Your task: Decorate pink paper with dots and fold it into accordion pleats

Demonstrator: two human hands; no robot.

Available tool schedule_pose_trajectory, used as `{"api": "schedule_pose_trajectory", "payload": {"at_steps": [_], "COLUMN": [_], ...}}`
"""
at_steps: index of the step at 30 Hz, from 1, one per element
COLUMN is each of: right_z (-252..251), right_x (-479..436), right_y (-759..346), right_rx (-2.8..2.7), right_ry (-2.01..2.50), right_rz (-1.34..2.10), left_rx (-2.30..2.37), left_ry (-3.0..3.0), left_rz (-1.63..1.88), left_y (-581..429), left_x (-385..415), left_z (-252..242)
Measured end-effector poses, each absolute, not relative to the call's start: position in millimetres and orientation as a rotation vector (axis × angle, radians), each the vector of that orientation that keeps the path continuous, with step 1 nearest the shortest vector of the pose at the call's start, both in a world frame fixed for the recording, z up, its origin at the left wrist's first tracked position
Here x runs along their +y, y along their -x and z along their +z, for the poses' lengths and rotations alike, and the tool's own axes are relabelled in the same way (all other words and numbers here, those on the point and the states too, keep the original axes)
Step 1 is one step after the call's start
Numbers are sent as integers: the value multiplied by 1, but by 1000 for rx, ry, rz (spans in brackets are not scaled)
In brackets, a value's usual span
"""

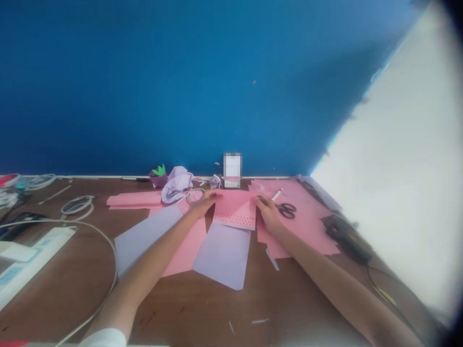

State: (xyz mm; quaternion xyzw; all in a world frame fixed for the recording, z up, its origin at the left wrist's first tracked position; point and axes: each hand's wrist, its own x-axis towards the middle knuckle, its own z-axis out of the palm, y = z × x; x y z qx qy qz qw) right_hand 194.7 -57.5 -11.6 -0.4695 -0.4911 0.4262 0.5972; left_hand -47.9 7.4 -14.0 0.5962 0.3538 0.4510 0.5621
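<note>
Lighting is moderate and hazy, its source unclear: the white wall [390, 144] is brightest, while the blue wall [162, 86] carries a broad shadow at right. Pale sheen dulls the tabletop [202, 313] at lower right. Softness blurs the marks on the pink sheet [235, 202], a patch [232, 168] is pixelated, and black vignetting curves around the right corners

left hand [207, 201] and right hand [267, 213] holding pink sheet [235, 206], black scissors [288, 210] nearby
</note>
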Motion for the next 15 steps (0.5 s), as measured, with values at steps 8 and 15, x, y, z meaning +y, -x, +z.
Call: {"api": "schedule_pose_trajectory", "payload": {"at_steps": [8,15], "right_z": [-5,-7], "right_x": [-61,-60], "right_y": [-195,-199], "right_rx": [-1203,-1107], "right_ry": [1112,1070], "right_rz": [951,1034], "left_rx": [865,578], "left_ry": [-1347,-1318], "left_rz": [1121,859], "left_y": [47,54], "left_x": [6,3], "left_z": [-16,9]}}
